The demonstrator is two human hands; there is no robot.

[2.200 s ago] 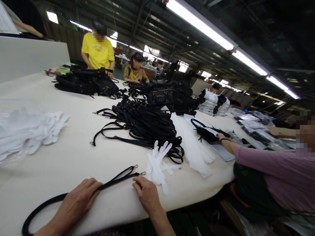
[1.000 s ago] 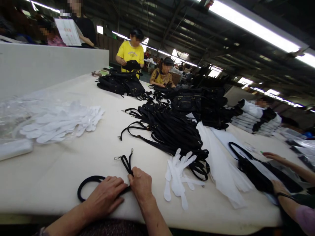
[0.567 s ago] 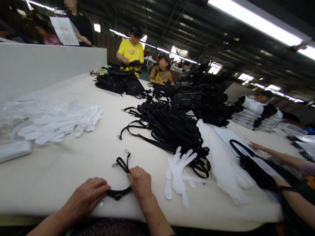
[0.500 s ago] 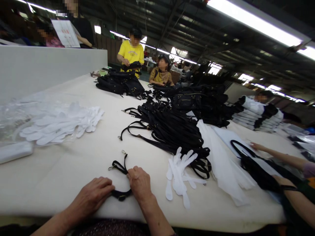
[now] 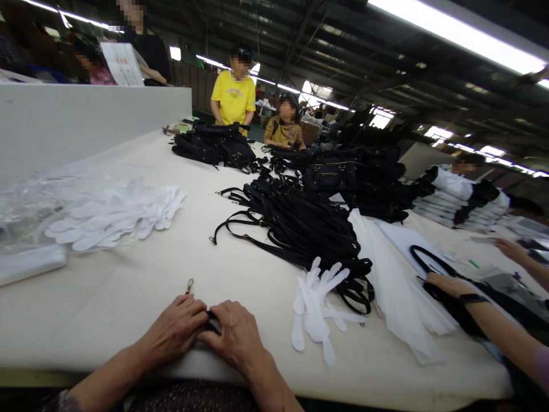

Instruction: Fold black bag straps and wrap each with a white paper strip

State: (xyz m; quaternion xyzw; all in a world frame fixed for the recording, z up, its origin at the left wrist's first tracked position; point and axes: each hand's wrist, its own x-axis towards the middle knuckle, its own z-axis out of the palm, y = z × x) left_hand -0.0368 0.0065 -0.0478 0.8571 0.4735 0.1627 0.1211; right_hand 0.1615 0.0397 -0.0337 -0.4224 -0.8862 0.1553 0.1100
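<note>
Close together at the table's near edge, both my hands are closed on one black strap (image 5: 213, 324). My left hand (image 5: 182, 320) covers much of it, and a metal clip (image 5: 189, 285) sticks out beyond its fingers. My right hand (image 5: 235, 332) grips the strap from the other side, fingertips nearly touching the left ones. Most of the strap is hidden under my fingers. To the right of my hands lie several white paddle-shaped strips (image 5: 315, 309) with toothed ends. Beyond them spreads a large heap of black straps (image 5: 309, 223) with metal clips.
White strips in clear plastic (image 5: 115, 217) lie on the left of the pale table (image 5: 128, 286). Black bags (image 5: 338, 171) are piled at the back. White sheeting (image 5: 394, 292) is at right, beside a co-worker's hand (image 5: 448, 284) on a black bag. A grey partition (image 5: 94, 126) stands left.
My hands have come together, gathering the strap between them so less of it shows. At right the co-worker's arms have moved over the bag. The person in yellow has lowered their hands.
</note>
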